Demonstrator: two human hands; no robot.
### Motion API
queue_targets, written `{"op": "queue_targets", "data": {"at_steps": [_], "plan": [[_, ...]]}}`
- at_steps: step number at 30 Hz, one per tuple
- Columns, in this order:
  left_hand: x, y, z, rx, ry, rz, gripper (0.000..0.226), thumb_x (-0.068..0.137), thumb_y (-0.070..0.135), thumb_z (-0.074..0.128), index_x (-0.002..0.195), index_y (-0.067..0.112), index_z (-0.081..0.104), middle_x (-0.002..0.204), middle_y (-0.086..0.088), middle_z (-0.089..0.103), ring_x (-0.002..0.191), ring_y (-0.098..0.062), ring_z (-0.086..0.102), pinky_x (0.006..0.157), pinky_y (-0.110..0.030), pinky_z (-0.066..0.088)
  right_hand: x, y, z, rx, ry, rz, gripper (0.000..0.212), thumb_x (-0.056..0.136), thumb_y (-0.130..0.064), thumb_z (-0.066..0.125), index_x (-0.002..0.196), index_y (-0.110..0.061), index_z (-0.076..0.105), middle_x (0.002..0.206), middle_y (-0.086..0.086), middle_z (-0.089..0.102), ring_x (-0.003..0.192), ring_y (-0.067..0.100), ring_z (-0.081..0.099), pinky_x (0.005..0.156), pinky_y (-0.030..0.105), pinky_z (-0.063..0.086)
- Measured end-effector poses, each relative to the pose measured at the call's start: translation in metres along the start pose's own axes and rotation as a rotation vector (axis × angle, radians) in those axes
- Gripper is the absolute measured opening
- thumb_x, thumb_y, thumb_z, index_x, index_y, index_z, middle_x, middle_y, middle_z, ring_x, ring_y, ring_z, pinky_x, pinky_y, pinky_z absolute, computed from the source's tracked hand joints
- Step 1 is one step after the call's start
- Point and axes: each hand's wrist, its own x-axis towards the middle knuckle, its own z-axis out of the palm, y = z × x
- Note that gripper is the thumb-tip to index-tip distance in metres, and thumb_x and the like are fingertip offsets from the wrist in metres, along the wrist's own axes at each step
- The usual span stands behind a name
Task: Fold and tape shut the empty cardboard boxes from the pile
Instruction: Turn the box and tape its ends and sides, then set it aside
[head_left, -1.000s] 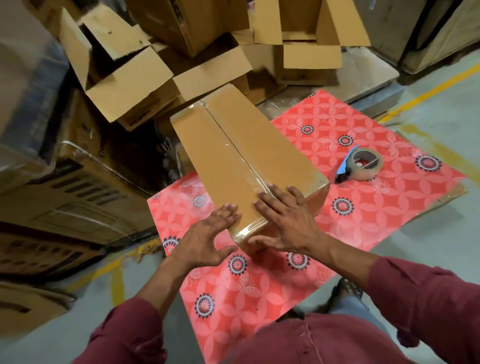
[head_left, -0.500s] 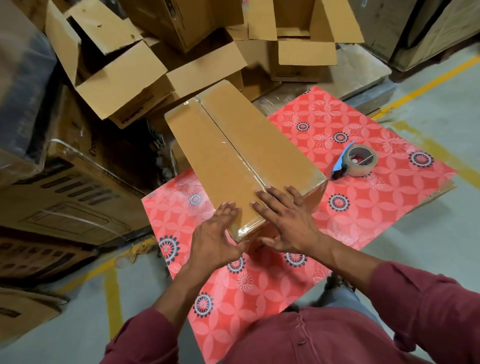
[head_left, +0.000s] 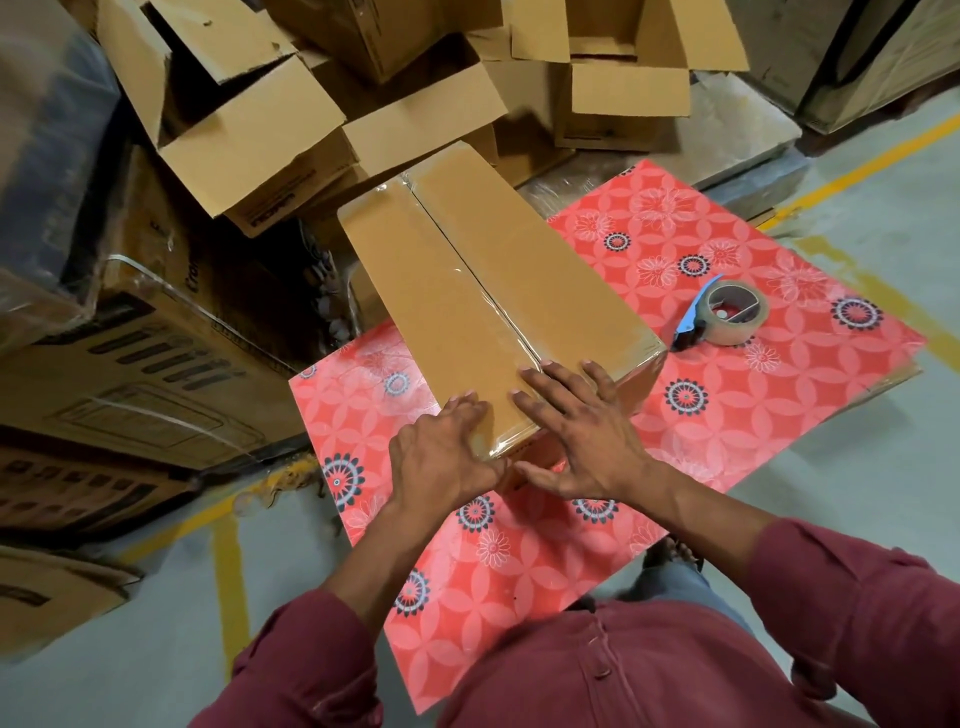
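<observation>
A long closed cardboard box (head_left: 483, 291) lies on a red flowered table cover (head_left: 727, 415), clear tape running along its centre seam and down its near end. My left hand (head_left: 441, 457) presses the near left corner, fingers bent over the taped edge. My right hand (head_left: 582, 431) lies flat with fingers spread on the near end of the top, thumb against the front face. A roll of clear tape on a blue dispenser (head_left: 727, 314) rests on the cover, right of the box.
A pile of open empty cardboard boxes (head_left: 270, 130) stands behind and to the left. Strapped printed cartons (head_left: 145, 374) are stacked at left. Grey floor with yellow lines (head_left: 226, 587) surrounds the covered table.
My left hand has slid from the side of the box up onto its near left corner. My right hand has stayed pressed on the top. The box has not moved.
</observation>
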Motion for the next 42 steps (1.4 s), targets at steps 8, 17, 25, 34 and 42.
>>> {"op": "queue_targets", "data": {"at_steps": [8, 17, 25, 34, 42], "plan": [[0.028, 0.012, -0.006, 0.332, -0.088, 0.041, 0.058, 0.063, 0.069, 0.077, 0.105, 0.029, 0.075, 0.091, -0.003, 0.072, 0.092, -0.031, 0.072, 0.068, -0.031, 0.043, 0.000, 0.002, -0.001, 0.002, -0.021, -0.011, 0.082, 0.081, -0.072, 0.055, 0.148, -0.024, 0.054, 0.161, 0.003, 0.044, 0.150, 0.027, 0.038, 0.121, 0.060, 0.021], [0.017, -0.052, -0.007, -0.103, -0.167, 0.281, 0.078, 0.071, 0.079, 0.075, 0.138, 0.038, 0.066, 0.148, 0.023, 0.056, 0.126, -0.009, 0.063, 0.100, -0.034, 0.052, 0.002, -0.006, 0.005, 0.007, 0.045, 0.059, 0.098, 0.073, -0.096, 0.049, 0.141, -0.026, 0.061, 0.157, -0.002, 0.049, 0.148, 0.023, 0.041, 0.121, 0.060, 0.020], [0.020, -0.075, 0.024, -0.173, 0.040, 0.514, 0.080, 0.064, 0.058, 0.082, 0.134, 0.022, 0.071, 0.144, 0.007, 0.062, 0.132, -0.004, 0.052, 0.084, -0.032, 0.062, 0.006, -0.014, 0.017, -0.028, 0.159, 0.099, 0.090, 0.076, -0.095, 0.049, 0.127, -0.023, 0.069, 0.147, 0.000, 0.059, 0.139, 0.025, 0.051, 0.116, 0.063, 0.028], [0.023, -0.086, 0.030, -0.222, 0.036, 0.599, 0.074, 0.068, 0.044, 0.087, 0.134, 0.017, 0.071, 0.142, 0.000, 0.064, 0.130, -0.003, 0.052, 0.090, -0.024, 0.052, 0.002, -0.009, 0.006, 0.049, 0.074, 0.080, 0.100, 0.070, -0.099, 0.050, 0.137, -0.025, 0.063, 0.155, -0.003, 0.050, 0.147, 0.023, 0.041, 0.119, 0.062, 0.021], [0.029, -0.094, 0.034, -0.182, 0.094, 0.662, 0.064, 0.073, 0.026, 0.089, 0.134, 0.021, 0.070, 0.141, 0.006, 0.065, 0.129, -0.008, 0.060, 0.080, -0.030, 0.062, 0.004, -0.010, 0.013, -0.087, -0.001, 0.075, 0.084, 0.072, -0.075, 0.074, 0.139, -0.027, 0.056, 0.156, -0.001, 0.047, 0.147, 0.025, 0.040, 0.118, 0.064, 0.022]]}}
